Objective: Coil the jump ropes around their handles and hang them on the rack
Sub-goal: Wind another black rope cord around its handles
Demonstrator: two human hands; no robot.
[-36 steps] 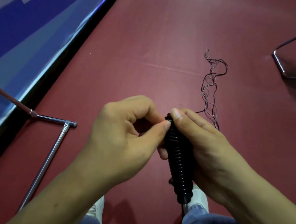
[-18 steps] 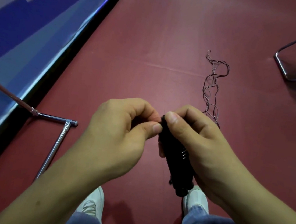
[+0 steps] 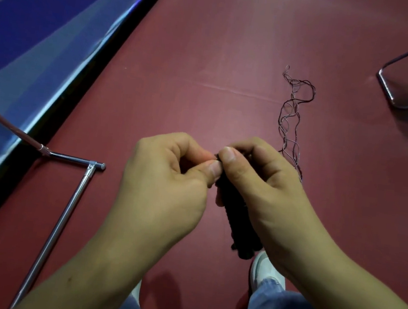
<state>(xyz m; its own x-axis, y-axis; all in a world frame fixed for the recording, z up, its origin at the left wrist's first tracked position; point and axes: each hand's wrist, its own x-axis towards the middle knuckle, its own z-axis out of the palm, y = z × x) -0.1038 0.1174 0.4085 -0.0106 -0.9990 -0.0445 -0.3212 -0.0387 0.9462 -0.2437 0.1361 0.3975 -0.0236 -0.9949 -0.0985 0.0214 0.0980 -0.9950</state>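
Head view, right hand: my right hand [image 3: 264, 193] is wrapped round the black handles [image 3: 238, 223], fingers curled behind them, thumb pressing on the top end. Clamped firm.
Head view, left hand: my left hand [image 3: 169, 186] is closed to a pinch, thumb and forefinger tips meeting right at the top end of the handles. Whether the strand itself sits in that pinch I cannot see; my thumbs cover it.
Where the thing is: handles up in the air above the floor [image 3: 208, 54], over my white shoe [image 3: 266, 266]. The loose jump rope [image 3: 292, 120] lies in a thin tangle on the floor beyond my right hand, running back under it.
Rack: its chrome rack foot [image 3: 66, 205] stands at the floor's left edge, by the blue board [image 3: 35, 23], well apart from my hands.
Step, my guess: winding, plenty of slack left to take up, hanging not yet begun.
Risk one: the tangle on the floor knots as I pull, because the loops cross each other.
Risk two: the pinch slips and the turns spring loose, because the cord is thin and slick.
Risk three: the trailing strand snags under my shoe.
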